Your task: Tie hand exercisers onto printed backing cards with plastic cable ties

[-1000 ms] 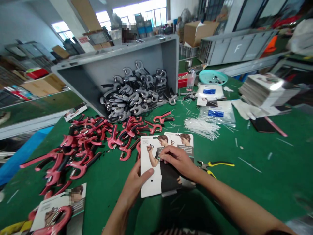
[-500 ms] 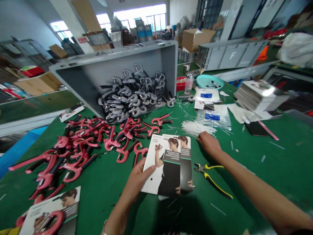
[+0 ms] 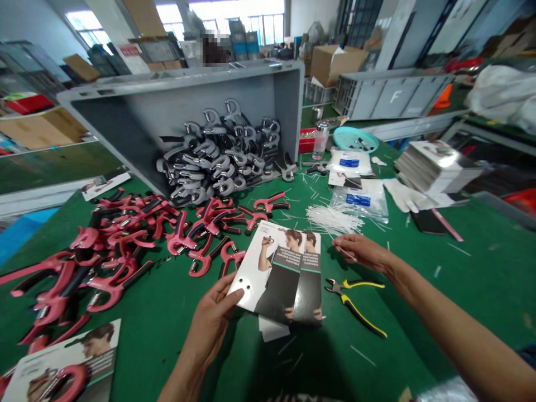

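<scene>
My left hand grips the near left corner of a printed backing card and tilts it up off the green table. A second card lies beneath it. My right hand hovers to the right of the cards with its fingers pinched on a thin white cable tie. Just beyond that hand lies a heap of white cable ties. Yellow-handled cutters rest on the table below my right wrist.
Red hand grippers sprawl across the left of the table. A tipped grey crate holds several grey grippers. A packed card with a red gripper lies near left. A stack of cards, bags and a white glove sit far right.
My right hand left the card, reached to the heap of ties, and has drawn back holding one tie. My left hand has raised and tilted the card.
</scene>
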`<state>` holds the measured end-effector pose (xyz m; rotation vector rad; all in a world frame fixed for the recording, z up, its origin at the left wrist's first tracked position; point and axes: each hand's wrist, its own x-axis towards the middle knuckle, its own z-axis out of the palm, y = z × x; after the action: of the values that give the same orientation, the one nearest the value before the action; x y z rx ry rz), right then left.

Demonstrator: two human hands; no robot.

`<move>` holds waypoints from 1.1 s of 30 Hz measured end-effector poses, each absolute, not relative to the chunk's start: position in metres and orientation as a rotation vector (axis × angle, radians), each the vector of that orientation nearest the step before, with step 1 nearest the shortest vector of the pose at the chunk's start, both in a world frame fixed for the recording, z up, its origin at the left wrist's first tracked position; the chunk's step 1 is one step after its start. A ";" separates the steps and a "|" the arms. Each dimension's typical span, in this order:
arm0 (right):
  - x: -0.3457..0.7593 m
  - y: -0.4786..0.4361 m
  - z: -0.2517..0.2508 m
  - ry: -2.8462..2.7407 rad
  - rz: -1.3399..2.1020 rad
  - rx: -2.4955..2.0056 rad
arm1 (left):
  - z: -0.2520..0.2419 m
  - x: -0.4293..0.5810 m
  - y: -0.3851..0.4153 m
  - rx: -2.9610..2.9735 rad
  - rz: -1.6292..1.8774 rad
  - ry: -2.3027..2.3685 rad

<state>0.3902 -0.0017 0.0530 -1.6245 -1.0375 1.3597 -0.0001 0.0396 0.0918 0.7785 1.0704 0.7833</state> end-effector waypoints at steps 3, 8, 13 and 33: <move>0.391 -0.005 0.058 -1.014 1.289 -1.642 | 0.095 -0.001 0.043 0.848 0.773 1.075; 0.375 0.001 0.096 -1.288 0.721 -1.835 | 0.093 -0.007 0.049 0.978 0.679 1.004; 0.305 0.008 0.151 -2.026 0.289 -1.488 | 0.101 -0.008 0.061 1.089 0.773 0.923; 0.221 0.012 0.188 -2.593 -0.289 -1.191 | 0.125 -0.008 0.063 1.405 0.814 0.805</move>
<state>0.2206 0.0118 0.1879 -1.1912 -2.5929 -0.2893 -0.0078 0.0626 0.1248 1.4049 0.8050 0.8136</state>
